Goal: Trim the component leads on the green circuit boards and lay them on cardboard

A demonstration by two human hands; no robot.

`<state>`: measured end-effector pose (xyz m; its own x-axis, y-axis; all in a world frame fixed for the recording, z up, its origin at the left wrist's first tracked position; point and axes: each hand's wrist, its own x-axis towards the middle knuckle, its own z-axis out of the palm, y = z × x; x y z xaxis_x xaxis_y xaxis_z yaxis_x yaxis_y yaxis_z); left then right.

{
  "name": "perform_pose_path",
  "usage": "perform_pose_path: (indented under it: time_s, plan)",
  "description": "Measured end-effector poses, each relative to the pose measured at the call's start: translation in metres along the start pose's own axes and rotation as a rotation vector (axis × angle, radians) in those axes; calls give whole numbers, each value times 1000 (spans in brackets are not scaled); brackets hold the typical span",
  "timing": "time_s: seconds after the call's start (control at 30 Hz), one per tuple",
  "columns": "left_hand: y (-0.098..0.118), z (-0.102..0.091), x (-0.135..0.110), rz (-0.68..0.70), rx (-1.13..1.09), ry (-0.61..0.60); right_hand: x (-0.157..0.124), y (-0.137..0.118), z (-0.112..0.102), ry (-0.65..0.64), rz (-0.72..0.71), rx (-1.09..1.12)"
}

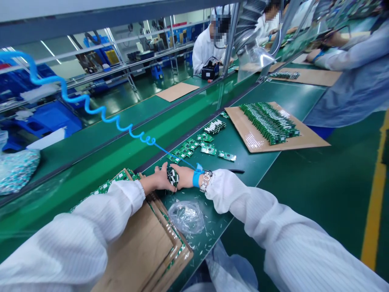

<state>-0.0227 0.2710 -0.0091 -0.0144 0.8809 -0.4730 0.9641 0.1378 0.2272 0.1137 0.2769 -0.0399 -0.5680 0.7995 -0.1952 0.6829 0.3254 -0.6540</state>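
My left hand (159, 179) and my right hand (185, 177) meet over the green bench, both closed around a small dark circuit board (172, 177) with white parts on it. A blue wrist strap (197, 175) and a metal bracelet (206, 181) circle my right wrist, and a blue coiled cord (91, 104) runs from the strap. Loose green circuit boards (194, 147) lie just beyond my hands. A crumpled clear plastic bag (186, 217) lies nearer me, and stacked cardboard sheets (142, 247) edged with boards sit under my left forearm.
A cardboard sheet (273, 129) carries rows of green boards at the far right. A black tool handle (236, 171) lies near my right arm. Small white bits litter the bench. Co-workers in smocks (349, 77) sit across and to the right, near an extraction hood (255, 56).
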Motion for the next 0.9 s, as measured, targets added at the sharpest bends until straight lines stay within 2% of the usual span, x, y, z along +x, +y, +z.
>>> perform_pose_path:
  time_s: [0.13,0.27,0.57,0.9]
  plan:
    - [1,8,-3,-53,57,-47,-1,0,-1,-39,25,27]
    - [0,9,-6,-73,75,-45,-2,0,-1,-35,55,49]
    - [-7,13,-5,-28,80,89,-2,-2,4,-8,43,89]
    - [-5,7,5,-68,140,184,-2,1,5,32,72,85]
